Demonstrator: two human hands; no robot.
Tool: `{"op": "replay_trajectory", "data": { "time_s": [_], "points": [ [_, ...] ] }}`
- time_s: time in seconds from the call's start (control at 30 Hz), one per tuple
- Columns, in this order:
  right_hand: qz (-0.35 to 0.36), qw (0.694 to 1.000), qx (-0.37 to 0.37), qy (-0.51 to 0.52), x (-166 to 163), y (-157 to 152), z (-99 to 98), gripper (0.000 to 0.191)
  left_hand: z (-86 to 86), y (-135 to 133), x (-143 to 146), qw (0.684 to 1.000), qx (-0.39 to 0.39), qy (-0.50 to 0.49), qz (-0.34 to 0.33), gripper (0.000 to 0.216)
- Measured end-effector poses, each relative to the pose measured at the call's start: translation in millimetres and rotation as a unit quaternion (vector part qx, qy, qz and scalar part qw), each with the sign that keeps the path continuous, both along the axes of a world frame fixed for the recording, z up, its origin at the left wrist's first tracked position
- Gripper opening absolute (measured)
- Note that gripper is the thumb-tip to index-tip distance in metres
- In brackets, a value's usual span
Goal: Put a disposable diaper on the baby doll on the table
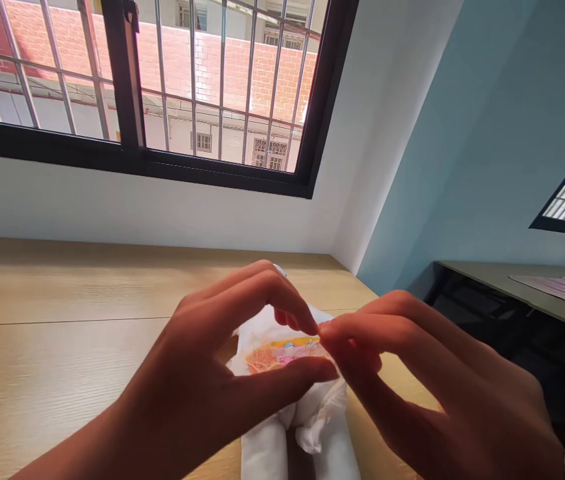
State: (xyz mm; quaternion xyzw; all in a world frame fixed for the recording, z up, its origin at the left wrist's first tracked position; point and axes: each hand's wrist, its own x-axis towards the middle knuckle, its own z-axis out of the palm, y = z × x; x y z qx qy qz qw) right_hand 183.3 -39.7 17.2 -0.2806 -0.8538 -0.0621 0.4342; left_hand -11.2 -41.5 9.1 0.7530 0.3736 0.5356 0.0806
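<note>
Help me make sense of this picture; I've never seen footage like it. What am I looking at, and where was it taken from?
This picture comes from a camera worn on a person's head, looking forward and down. There is no machine here: the two bare hands are that person's own, the left hand and the right hand. On a light wooden table lies a white disposable diaper with a colourful printed panel. Both hands meet at that panel, though I can't tell whether they are gripping it. Behind the table is a barred window.
</note>
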Motion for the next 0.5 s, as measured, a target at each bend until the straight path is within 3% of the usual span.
{"op": "replay_trajectory", "data": {
  "time_s": [0.3, 0.5],
  "points": [
    [-0.009, 0.999, 0.030, 0.008, 2.8, 6.7, -5.2, 0.011, 3.2, 3.8, 0.7, 0.999, 0.014, 0.009, -0.038, 0.018],
    [-0.031, 0.999, 0.042, 0.014, 3.8, 7.4, -8.6, 0.011, -2.1, 2.6, -3.8, 0.999, -0.004, 0.043, -0.009, 0.012]
  ]
}}
